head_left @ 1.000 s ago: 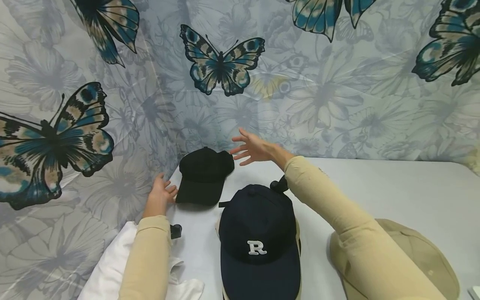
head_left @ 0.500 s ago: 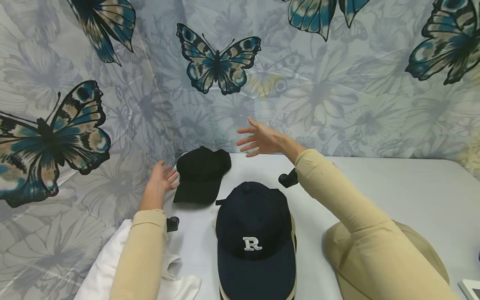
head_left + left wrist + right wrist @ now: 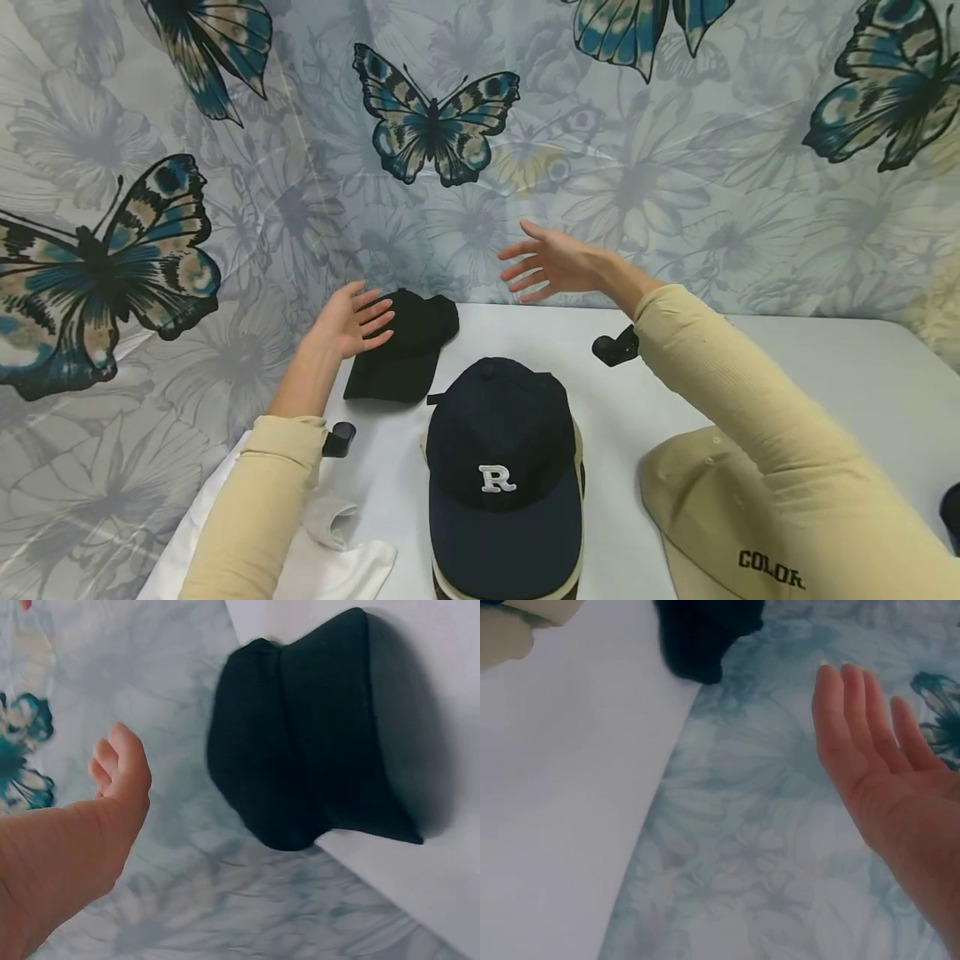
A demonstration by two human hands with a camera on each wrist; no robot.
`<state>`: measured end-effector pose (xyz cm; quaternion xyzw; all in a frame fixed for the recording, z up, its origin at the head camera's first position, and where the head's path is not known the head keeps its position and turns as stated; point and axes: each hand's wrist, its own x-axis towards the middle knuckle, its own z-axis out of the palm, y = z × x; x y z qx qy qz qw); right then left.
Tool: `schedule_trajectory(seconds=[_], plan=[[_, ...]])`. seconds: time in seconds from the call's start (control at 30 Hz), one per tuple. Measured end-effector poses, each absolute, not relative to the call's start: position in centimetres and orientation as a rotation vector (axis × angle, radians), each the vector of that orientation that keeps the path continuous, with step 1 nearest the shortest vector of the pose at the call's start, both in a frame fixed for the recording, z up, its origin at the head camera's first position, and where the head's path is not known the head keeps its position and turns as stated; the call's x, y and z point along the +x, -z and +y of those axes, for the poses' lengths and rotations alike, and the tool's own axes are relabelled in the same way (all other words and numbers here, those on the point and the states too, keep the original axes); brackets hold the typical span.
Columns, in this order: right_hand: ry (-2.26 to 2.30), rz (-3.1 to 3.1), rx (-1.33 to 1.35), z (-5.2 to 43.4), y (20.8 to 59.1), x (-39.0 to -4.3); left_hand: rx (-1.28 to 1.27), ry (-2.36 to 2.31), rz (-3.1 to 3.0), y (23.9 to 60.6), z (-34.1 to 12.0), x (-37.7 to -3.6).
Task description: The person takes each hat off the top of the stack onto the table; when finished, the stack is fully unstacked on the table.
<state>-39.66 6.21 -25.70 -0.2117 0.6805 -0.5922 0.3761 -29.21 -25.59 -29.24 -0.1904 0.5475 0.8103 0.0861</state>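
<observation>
A plain black cap [image 3: 408,350] lies at the table's back left corner, also seen in the left wrist view [image 3: 322,772] and at the top of the right wrist view [image 3: 705,634]. My left hand [image 3: 352,321] hovers over the cap's left side with fingers spread, holding nothing; the left wrist view shows its thumb [image 3: 120,761] apart from the cap. My right hand [image 3: 543,265] is raised above the table's back edge, open and empty, its palm [image 3: 877,772] in front of the butterfly cloth. A navy cap with a white R [image 3: 502,467] sits on a stack in front of me.
A beige cap [image 3: 712,517] with dark lettering lies at the front right. White fabric [image 3: 315,558] lies at the front left. The white table [image 3: 787,375] has bare surface at the right. Butterfly-print cloth [image 3: 450,125] hangs behind and to the left.
My left hand lifted from the table beside the black cap and moved right, over its edge. My right hand rose and drew right, away from the black cap.
</observation>
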Motion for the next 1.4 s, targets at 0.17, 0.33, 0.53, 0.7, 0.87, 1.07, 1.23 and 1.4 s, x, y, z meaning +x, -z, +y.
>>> schedule_trajectory(seconds=[0.17,0.33,0.53,0.7,0.87,1.07,1.23,1.4], plan=[[1.433,1.791,-0.557,6.9,25.1,-38.3,-0.385,-2.289,1.785,28.8,-24.5,-27.8],[1.408,1.831,-0.617,7.7,24.8,-36.6,-0.242,-2.118,1.942,29.7,-23.7,-26.0],[1.468,1.863,-0.599,8.4,24.7,-35.1,-0.186,-1.968,2.012,31.3,-23.1,-23.4],[1.512,1.878,-0.567,8.9,24.8,-33.9,-0.09,-1.908,2.029,32.5,-23.0,-21.1],[1.5,1.868,-0.576,9.6,25.1,-32.9,-0.044,-1.89,2.004,33.6,-22.8,-18.9],[1.509,1.833,-0.588,10.3,25.7,-31.9,-0.117,-1.908,1.982,34.9,-22.3,-16.3],[1.506,1.817,-0.601,10.7,26.6,-31.0,-0.202,-1.934,1.934,36.0,-21.6,-14.6],[1.489,1.796,-0.591,11.0,27.7,-29.9,-0.226,-1.926,1.916,37.3,-21.1,-13.7]])
